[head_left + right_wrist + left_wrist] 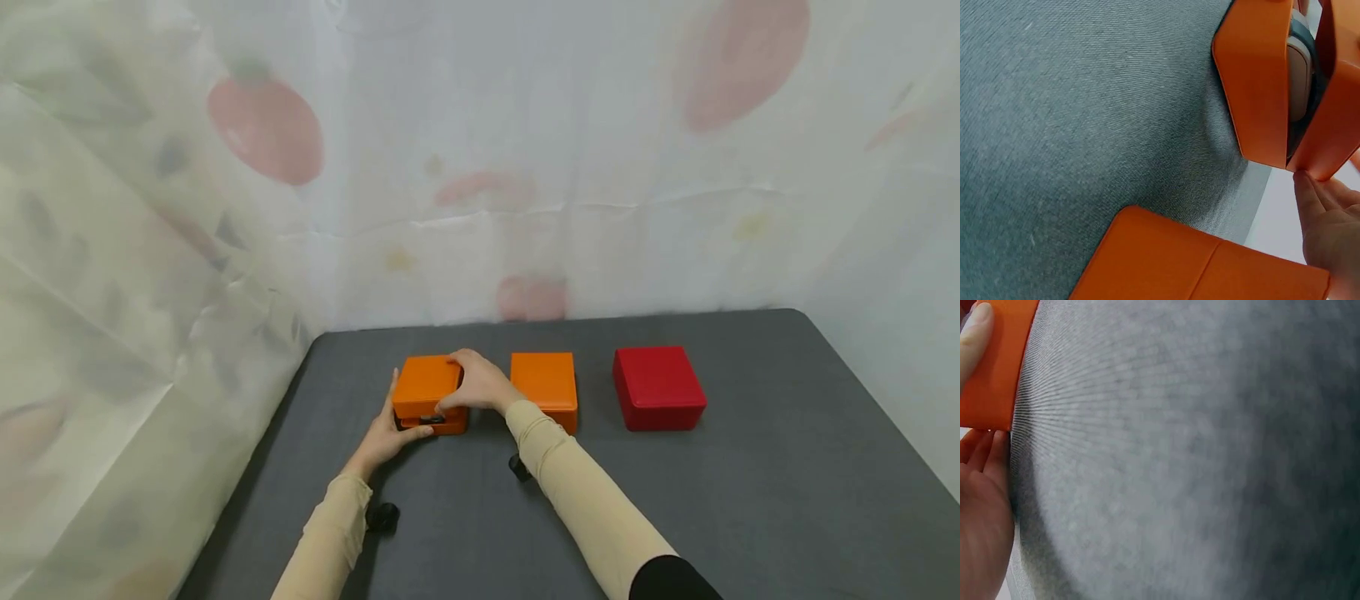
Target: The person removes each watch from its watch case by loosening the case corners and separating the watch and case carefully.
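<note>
Orange hinged box (427,379), the leftmost of three boxes in a row, is sitting near the far left part of the grey cloth-covered table (465,525), and we are seeing its lid standing slightly raised. Our left hand (382,437) is gripping the lower part at the left, its thumb lying across the front face and its fingers reaching along the left side. Our right hand (482,385) is pinching the lid, its thumb touching near the front edge and its fingers resting toward the far right corner. In the right wrist view we are looking into the wedge-shaped gap, where a beige cushion-like piece (1298,81) is showing beside a dark band (1317,87); we are not able to tell exactly what the band is. Just right of the hands, a second orange box (543,379) is lying closed, the right forearm partly covering its near side. Farther right, we are seeing a closed red box (658,387) standing apart. Pale beige sleeves (585,483) are covering both forearms, and a fruit-printed curtain (450,108) is hanging behind the table.
</note>
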`<state>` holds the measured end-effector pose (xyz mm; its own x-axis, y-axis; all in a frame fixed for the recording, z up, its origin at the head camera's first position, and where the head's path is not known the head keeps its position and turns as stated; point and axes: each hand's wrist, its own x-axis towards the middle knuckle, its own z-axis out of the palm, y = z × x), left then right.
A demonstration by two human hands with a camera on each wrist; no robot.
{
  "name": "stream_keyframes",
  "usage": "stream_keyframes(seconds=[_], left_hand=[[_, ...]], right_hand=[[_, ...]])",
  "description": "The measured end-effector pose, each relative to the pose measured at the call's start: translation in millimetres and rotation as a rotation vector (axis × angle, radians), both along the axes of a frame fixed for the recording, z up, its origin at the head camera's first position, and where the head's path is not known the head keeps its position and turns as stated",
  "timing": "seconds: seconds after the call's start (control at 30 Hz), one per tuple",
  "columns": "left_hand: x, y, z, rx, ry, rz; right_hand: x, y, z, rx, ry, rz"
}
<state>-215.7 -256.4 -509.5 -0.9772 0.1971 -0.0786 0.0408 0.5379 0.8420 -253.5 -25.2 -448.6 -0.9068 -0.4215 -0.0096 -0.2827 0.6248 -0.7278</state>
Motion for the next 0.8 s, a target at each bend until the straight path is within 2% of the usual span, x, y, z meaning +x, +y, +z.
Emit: stream_keyframes(seconds=[0.2,0.4,0.57,0.7,0.8], left_hand=[[-0.3,-0.2,3.8,-0.027,-0.006,0.01],[2.1,-1.7,11.9,-0.098,-0.044,0.011],[-4.4,-3.2,17.9,-0.11,0.004,-0.019],[-7.1,-4.2,17.3,-0.089,0.033,-0.016],[-4.3,-3.3,15.4,-0.075,0.029,0.011]], right_hand=[[4.2,-1.8,1.8,0.08,0.027,0.019],[8.6,-4.8,0.5,0.153,0.063,0.049],[9.5,-7.6,-0.2,0.185,0.106,0.047],[13.3,-11.1,-3.5,0.155,0.104,0.038],[19.3,-13.3,-9.1,0.054,0.057,0.018]])
